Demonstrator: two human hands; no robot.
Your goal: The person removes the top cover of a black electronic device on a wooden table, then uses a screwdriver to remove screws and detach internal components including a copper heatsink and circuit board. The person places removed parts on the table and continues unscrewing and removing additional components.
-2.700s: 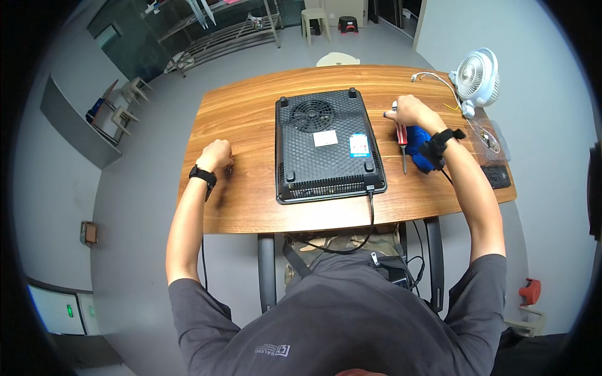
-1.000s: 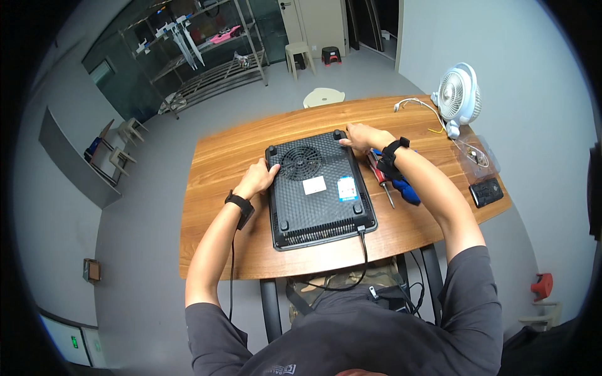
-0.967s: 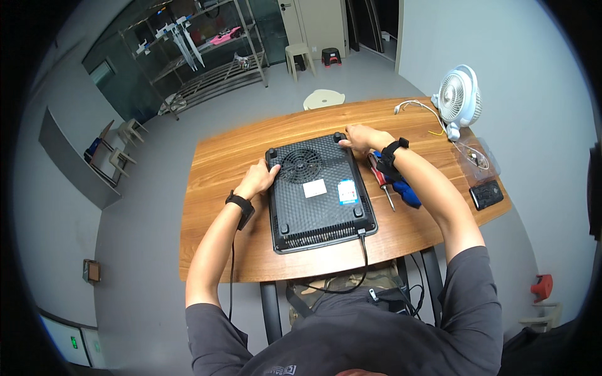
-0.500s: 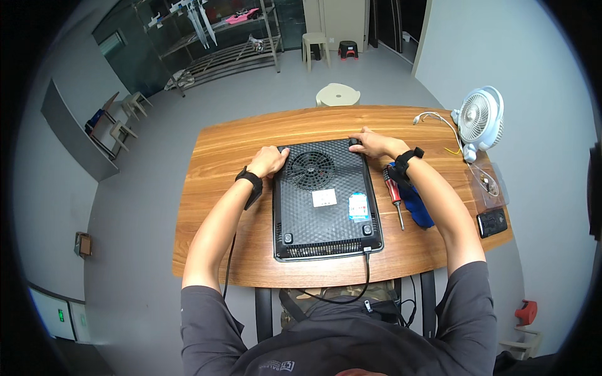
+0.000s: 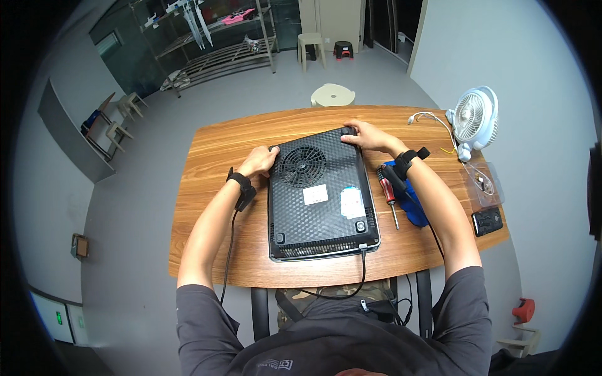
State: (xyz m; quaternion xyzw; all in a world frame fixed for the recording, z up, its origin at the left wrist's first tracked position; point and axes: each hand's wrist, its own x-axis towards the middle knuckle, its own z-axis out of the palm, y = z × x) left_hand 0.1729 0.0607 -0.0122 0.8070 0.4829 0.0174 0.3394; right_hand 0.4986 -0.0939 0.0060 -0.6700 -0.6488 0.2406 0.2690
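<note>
My L grip (image 5: 258, 161) pinches the far-left corner of the induction cooktop (image 5: 295, 216), thumb up on the base & fingers down the side; my R grip (image 5: 369, 136) has the far-right corner, thumb by the foot there & fingers over the far edge. Cooktop's upside down in the mid of the wood counter (image 5: 216, 153), slightly skewed, its round vent grille (image 5: 303, 167) facing up btwn my two grips; can't tell if the far edge is off the wood. White label (image 5: 315, 194) sits approx mid-base, blue-&-white label (image 5: 352, 203) to the R of it. Blk power cord (image 5: 364, 269) comes out the near edge, R side, & hangs over the counter's edge twd my lap. Blk straps w/ modules are on both wrists, L strap (image 5: 243, 187) & R strap (image 5: 407, 161). Just R of the cooktop: red-handled screwdriver (image 5: 387, 190), tip twd me, next to a blue thing (image 5: 414, 207) partly hidden by my R wrist, so can't ID it. Further R: white fan (image 5: 475, 118) at the far corner, white cable (image 5: 441, 120) beside it, clear plastic tray (image 5: 471, 202) w/ small bits, & a small blk case (image 5: 488, 221) nr the R edge.
</note>
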